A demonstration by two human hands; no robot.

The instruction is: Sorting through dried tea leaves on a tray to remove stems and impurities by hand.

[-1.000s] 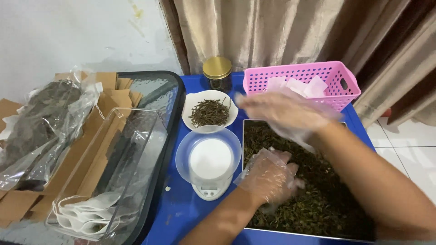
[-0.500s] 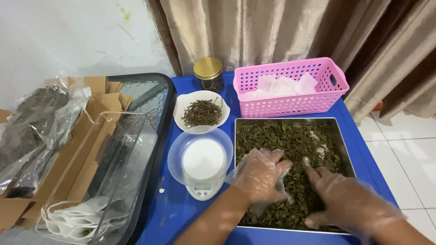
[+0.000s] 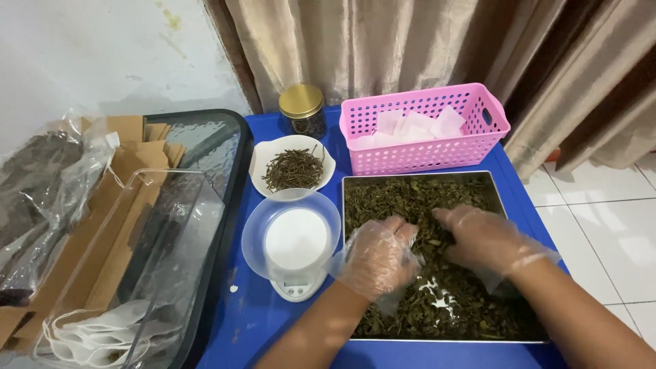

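Blue table [image 3: 260, 321] — right hand [image 3: 488, 239] now nearer left hand [image 3: 379, 256], mid-tray [image 3: 523, 338].

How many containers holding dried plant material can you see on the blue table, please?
3: the metal tray of dried leaves under both gloved hands, the white bowl of twigs behind the scale, and the gold-lidded jar at the back. Others may be out of frame.
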